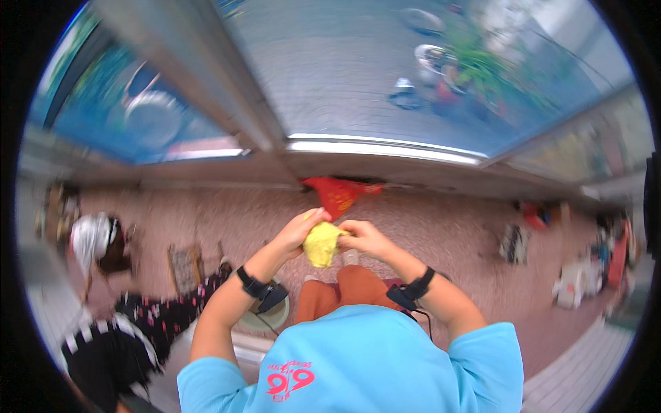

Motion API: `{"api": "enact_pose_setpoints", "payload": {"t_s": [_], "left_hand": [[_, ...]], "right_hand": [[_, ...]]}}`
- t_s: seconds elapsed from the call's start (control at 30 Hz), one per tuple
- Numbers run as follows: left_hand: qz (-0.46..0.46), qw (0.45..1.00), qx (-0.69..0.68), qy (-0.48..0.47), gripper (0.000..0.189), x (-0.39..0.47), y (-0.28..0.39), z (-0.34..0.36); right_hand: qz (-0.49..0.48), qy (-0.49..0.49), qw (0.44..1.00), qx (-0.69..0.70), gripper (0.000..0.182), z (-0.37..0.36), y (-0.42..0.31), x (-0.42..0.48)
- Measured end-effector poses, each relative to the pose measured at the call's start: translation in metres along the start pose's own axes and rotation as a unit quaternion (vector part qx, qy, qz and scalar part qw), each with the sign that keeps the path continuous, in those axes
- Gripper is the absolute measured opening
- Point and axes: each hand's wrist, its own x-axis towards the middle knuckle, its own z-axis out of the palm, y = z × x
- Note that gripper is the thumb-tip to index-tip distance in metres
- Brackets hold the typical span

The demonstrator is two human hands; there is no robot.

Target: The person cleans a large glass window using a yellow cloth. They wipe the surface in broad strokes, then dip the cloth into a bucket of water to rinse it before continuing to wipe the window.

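Observation:
A crumpled yellow cloth (pixel 321 247) hangs between my two hands, above my knees and the floor. My left hand (pixel 302 231) grips its upper left side, with the thumb near the top. My right hand (pixel 365 238) pinches the cloth's right edge between thumb and fingers. Just beyond my hands, a red plastic bag or cloth with yellow writing (pixel 334 195) lies by the base of the window wall. Blur hides the cloth's folds and exact shape.
Beside my left arm stands a pale green basin (pixel 263 315). Another person in dark patterned clothing (pixel 170 312) sits at left, near a low wooden stool (pixel 185 267). White bags (pixel 578 281) lie at right. Ahead rises a metal-framed glass front (pixel 382 147).

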Motion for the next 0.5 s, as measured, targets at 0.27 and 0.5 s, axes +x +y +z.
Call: {"api": "enact_pose_setpoints", "payload": {"t_s": [0.27,0.5], "left_hand": [[-0.188,0.937,0.234,-0.179,0.036,0.051,0.031,0.041],[-0.088,0.864,0.406,-0.284,0.038,0.092,0.043,0.071]], "right_hand": [[-0.128,0.267,0.954,-0.034,0.019,-0.036,-0.011,-0.069],[-0.069,0.567,0.816,0.090,0.037,-0.056,0.023,-0.181]]}}
